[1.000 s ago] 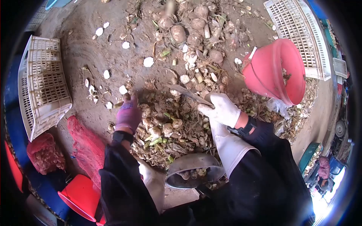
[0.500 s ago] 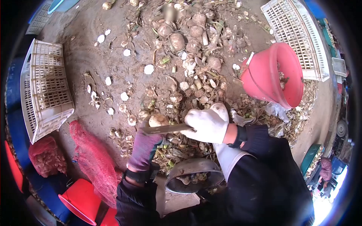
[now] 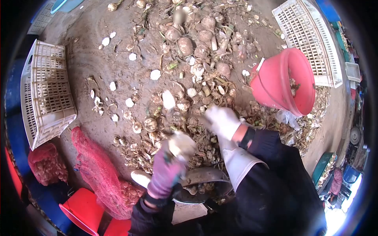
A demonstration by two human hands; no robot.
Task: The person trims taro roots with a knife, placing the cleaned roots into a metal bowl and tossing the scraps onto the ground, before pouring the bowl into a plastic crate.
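Note:
My left hand [image 3: 163, 175], in a purple glove, is closed around a large pale bulb [image 3: 182, 145], blurred by motion. Below it, near my wrist, stands a metal bowl [image 3: 202, 175] with some bulbs in it. My right hand [image 3: 222, 122], in a white glove, is curled over the heap of peelings [image 3: 199, 147]; the knife it gripped half a second ago is smeared and mostly hidden. A white cut slice [image 3: 168, 100] shows ahead of my hands. Dirty bulbs [image 3: 185, 46] and dry stalks lie piled on the ground farther off.
A pink bucket [image 3: 271, 82] lies tipped at the right, before a white plastic crate [image 3: 311, 35]. Another white crate [image 3: 51, 90] stands at left. Nearer are a red mesh sack [image 3: 96, 165] and a red tub [image 3: 84, 208]. White slices dot the bare ground.
My left hand has drawn back toward the bowl with the bulb. My right hand has moved away to the right with the knife, off the bulb. A white slice now shows ahead.

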